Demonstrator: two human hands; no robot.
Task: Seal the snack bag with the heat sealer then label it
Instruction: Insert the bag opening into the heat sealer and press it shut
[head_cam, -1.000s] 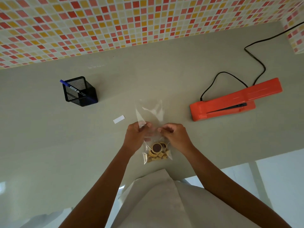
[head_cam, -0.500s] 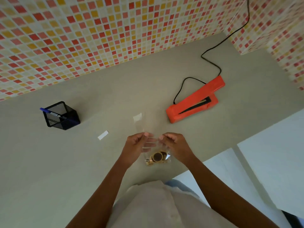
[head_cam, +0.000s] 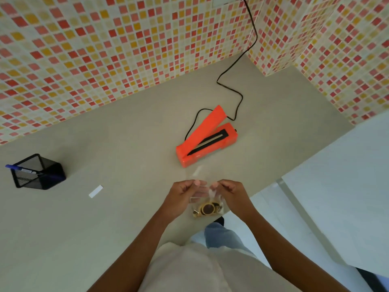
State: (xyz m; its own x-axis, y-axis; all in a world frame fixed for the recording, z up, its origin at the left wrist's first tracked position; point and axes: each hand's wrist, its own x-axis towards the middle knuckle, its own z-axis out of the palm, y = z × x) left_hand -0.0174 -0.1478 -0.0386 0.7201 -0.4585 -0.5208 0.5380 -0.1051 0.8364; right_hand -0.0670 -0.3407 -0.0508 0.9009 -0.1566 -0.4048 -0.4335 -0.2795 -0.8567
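A clear snack bag (head_cam: 207,207) with round biscuits and small crackers at its bottom hangs over the counter's front edge. My left hand (head_cam: 183,193) pinches the bag's left side near the top, and my right hand (head_cam: 230,192) pinches its right side. The bag's open top (head_cam: 195,173) points toward the orange heat sealer (head_cam: 207,138), which lies just beyond my hands with its arm raised. A small white label (head_cam: 96,191) lies flat on the counter to the left.
A black mesh pen holder (head_cam: 39,172) with a blue pen stands at the far left. The sealer's black cord (head_cam: 235,81) runs up to the tiled wall (head_cam: 105,49). The beige counter (head_cam: 105,144) ends at the right, with white floor beyond.
The view has swung right and the sealer now lies closer, straight ahead of my hands. Both hands still pinch the bag, now held nearer the sealer.
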